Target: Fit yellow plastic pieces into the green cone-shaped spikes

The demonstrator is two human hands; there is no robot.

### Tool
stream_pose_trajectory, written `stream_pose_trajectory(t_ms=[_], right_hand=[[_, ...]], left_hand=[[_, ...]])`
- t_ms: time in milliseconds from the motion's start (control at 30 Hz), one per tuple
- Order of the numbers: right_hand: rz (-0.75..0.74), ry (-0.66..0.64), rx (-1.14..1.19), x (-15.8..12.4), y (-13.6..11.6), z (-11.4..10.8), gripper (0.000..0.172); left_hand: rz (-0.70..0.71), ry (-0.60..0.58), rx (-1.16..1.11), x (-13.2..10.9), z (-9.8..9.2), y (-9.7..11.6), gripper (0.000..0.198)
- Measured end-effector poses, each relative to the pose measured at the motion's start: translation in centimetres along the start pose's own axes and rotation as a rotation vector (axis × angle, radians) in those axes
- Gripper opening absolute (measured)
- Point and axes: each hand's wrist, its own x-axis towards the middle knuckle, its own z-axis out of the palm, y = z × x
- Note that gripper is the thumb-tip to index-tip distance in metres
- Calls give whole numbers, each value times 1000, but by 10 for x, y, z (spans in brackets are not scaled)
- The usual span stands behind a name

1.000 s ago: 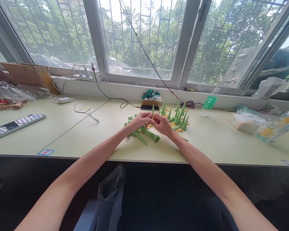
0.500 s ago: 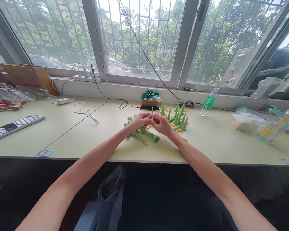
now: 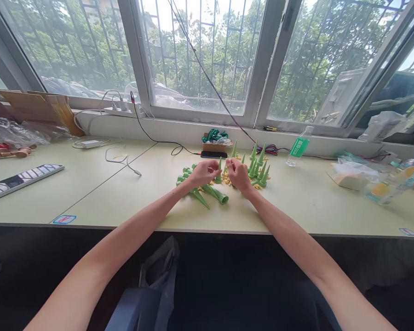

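1. While gripping an upright cone (image 3: 220, 171), tip up, the left hand (image 3: 202, 173) is curled shut on it.
2. Right hand (image 3: 239, 174), fingers bent beside that cone; its hold is unclear.
3. Loose cones (image 3: 207, 193) lie flat on the desk (image 3: 131, 197) below that cone.

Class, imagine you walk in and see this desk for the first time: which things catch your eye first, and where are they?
First come the two bare hands, left hand and right hand, meeting at the middle of the table around an upright green cone. More green cones stand in a cluster behind the right hand, and others lie flat below the left. A green-labelled bottle stands by the window ledge to the right.
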Motion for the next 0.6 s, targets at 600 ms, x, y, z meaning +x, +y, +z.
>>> stream_pose_trajectory(t_ms=[600], right_hand=[[-143,-427,-132,3,14,3,18]], left_hand=[[181,-68,270,-1,0,-9,14]])
